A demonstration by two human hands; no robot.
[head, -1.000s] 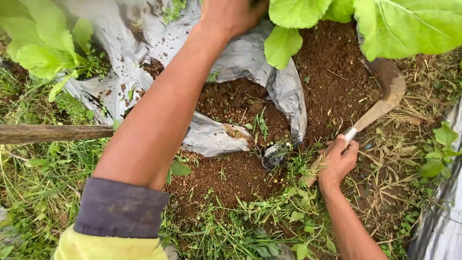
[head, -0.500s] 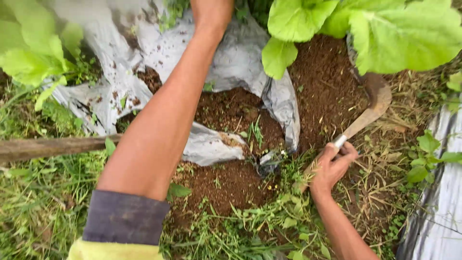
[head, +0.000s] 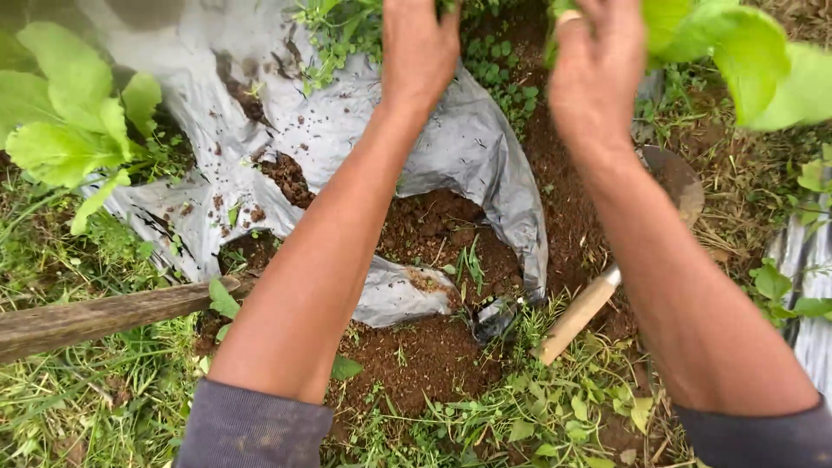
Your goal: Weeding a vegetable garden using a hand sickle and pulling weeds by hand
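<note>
Brown, crumbly soil (head: 416,355) fills the middle of the garden bed, ringed by grass and weeds, and a torn grey plastic sheet (head: 347,130) lies crumpled over it, speckled with dirt. Both your arms reach forward to the top of the view. Your left hand (head: 420,48) sits up among the small weeds (head: 334,35) at the sheet's upper edge, fingers curled down into them; the fingertips run off the top, so you cannot tell whether it grips anything. Your right hand (head: 598,65) is up at the broad pale-green leaves (head: 745,61) in the upper right corner, fingers bent in among them, the grip itself hidden.

Down on the ground, between your forearms and partly under the right one, lies the sickle (head: 576,316): pale wooden handle pointing down-left onto the grass, a light metal collar, then the rusty brown curved blade (head: 676,178) showing past your right arm. Neither hand touches it.

On the left, another leafy green plant (head: 65,121) stands by the sheet's edge, and a weathered wooden pole (head: 95,316) lies across the grass, its end meeting the soil beside your left forearm. More grey plastic (head: 810,286) shows at the right edge.
</note>
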